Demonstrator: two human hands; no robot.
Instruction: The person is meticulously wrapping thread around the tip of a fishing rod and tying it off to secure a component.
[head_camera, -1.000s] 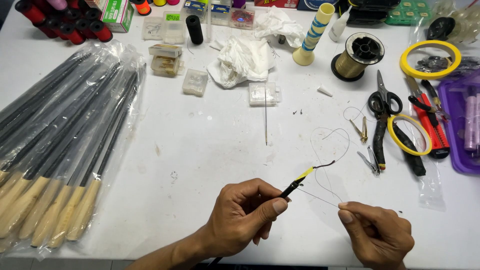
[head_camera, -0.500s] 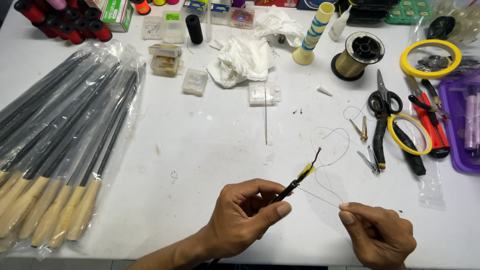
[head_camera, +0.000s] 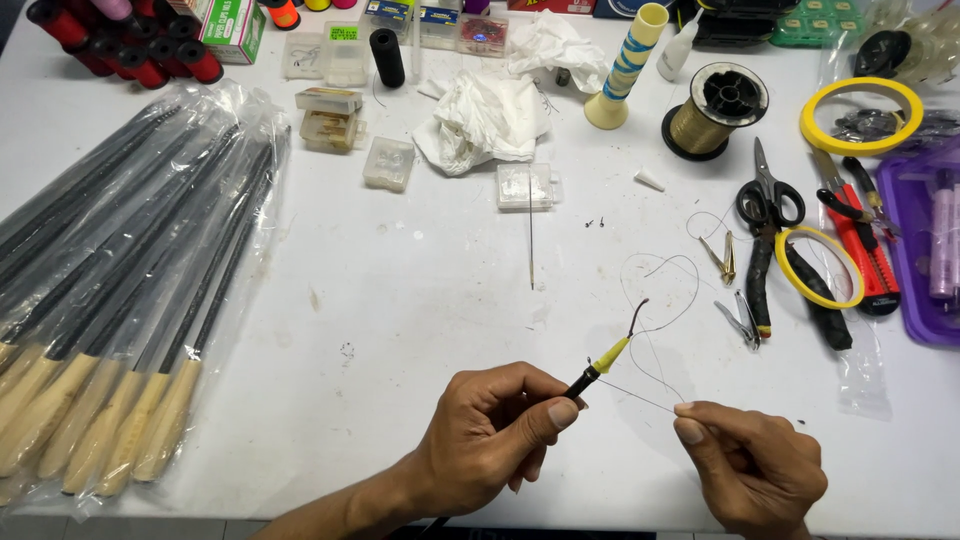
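rod tip (head_camera: 612, 355), a slim black shaft with a yellow band and a dark curved end, sat low in the middle of the white table (head_camera: 420, 290), raised a little above it and slanting up to the right. the left hand (head_camera: 487, 440) was closed around the shaft's lower part, thumb and fingers pinching it just below the yellow band. a thin line (head_camera: 640, 397) ran from the shaft across to the right hand (head_camera: 752, 468), which was closed with thumb and forefinger pinched on the line's end. more of that line curled in loose loops (head_camera: 668, 285) on the table just beyond the dark end.

to the left lay a clear bag of long black rods with pale wooden handles (head_camera: 120, 330). past the loops, on the right, were black-handled scissors (head_camera: 768, 200), a small nail clipper (head_camera: 740, 320), red-handled pliers (head_camera: 858, 245) and two yellow tape rings (head_camera: 860, 115). a spool of gold-coloured thread (head_camera: 715, 110) stood behind the scissors, beside a striped yellow and blue cone (head_camera: 625, 70). crumpled white tissue (head_camera: 490, 120) and several small clear plastic boxes (head_camera: 388, 163) lay near the middle far side, with a long thin needle (head_camera: 531, 235) lying straight on the table in front of them.
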